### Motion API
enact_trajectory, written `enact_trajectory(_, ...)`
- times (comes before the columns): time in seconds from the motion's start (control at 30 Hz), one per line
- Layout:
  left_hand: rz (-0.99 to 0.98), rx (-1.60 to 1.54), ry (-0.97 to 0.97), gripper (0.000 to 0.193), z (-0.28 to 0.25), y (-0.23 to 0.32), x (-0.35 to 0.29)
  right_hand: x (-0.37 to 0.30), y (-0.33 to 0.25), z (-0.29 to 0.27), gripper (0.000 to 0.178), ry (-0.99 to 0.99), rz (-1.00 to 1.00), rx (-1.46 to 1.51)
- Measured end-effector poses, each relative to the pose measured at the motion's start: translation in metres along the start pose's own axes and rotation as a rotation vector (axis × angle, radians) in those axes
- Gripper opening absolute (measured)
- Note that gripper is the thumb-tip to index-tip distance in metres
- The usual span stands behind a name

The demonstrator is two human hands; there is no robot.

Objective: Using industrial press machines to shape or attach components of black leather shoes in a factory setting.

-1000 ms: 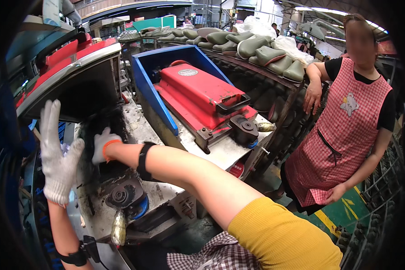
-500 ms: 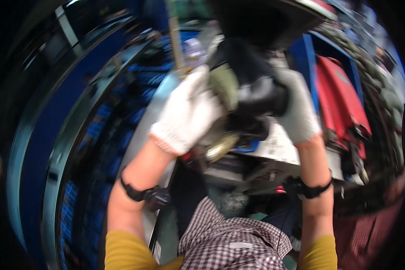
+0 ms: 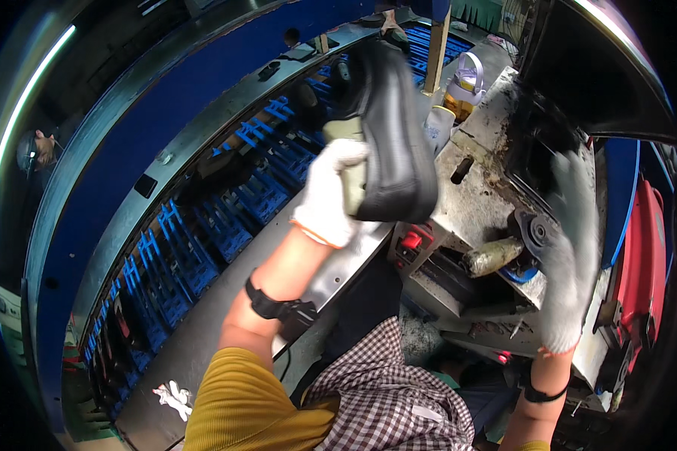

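My left hand (image 3: 329, 195), in a white glove, grips a shoe (image 3: 387, 135) with a black sole and olive-green upper, sole turned toward me, held out over the blue conveyor racks (image 3: 203, 233). My right hand (image 3: 572, 255), also gloved, hangs with fingers spread and holds nothing, in front of the grimy grey machine (image 3: 478, 188). Just left of that hand sit a round black machine part (image 3: 532, 229) and a dirty cylindrical roller (image 3: 493, 255). Black wristbands are on both forearms.
A long curved blue conveyor wall (image 3: 128, 143) runs along the left with dark shoes on blue racks. A clear jug with amber liquid (image 3: 466, 83) stands on the machine's far end. A red machine body (image 3: 643, 255) is at the right edge. Red buttons (image 3: 410, 240) glow below the shoe.
My view has swung left toward the conveyor. Both hands held the shoe at the machine half a second ago; now only the left holds it, carried leftward, and the right has let go.
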State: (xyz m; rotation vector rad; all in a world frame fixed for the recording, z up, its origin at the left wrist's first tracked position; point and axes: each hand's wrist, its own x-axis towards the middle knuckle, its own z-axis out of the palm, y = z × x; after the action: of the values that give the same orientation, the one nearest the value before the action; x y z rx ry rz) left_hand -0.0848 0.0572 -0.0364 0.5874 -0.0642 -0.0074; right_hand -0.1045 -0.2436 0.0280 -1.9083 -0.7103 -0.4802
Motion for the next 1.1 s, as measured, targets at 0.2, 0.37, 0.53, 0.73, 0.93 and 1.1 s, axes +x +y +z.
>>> enact_trajectory(0.2,-0.071,0.43,0.616,0.022,-0.106,0.066,0.07,-0.089,0.085,-0.075,0.049,0.513,0.168,-0.44)
enact_trajectory(0.37,0.201,1.009,0.836,0.067,-0.223,0.097,0.15,-0.16,0.132,-0.101,0.048,0.364,0.182,-0.869)
enact_trajectory(0.53,0.339,1.548,1.011,0.089,-0.303,0.132,0.133,-0.164,0.153,-0.087,0.049,0.537,0.383,-0.411)
enact_trajectory(0.73,0.674,1.298,1.089,0.085,-0.268,0.082,0.096,-0.173,0.155,-0.097,0.046,0.535,0.399,-0.391)
enact_trajectory(0.93,0.714,0.18,1.49,0.087,-0.284,0.16,0.004,-0.18,0.16,-0.1,0.043,0.546,0.426,-0.19)
enact_trajectory(1.1,0.366,-0.01,1.455,0.095,-0.309,0.175,0.031,-0.181,0.154,-0.102,0.043,0.537,0.42,-0.263)
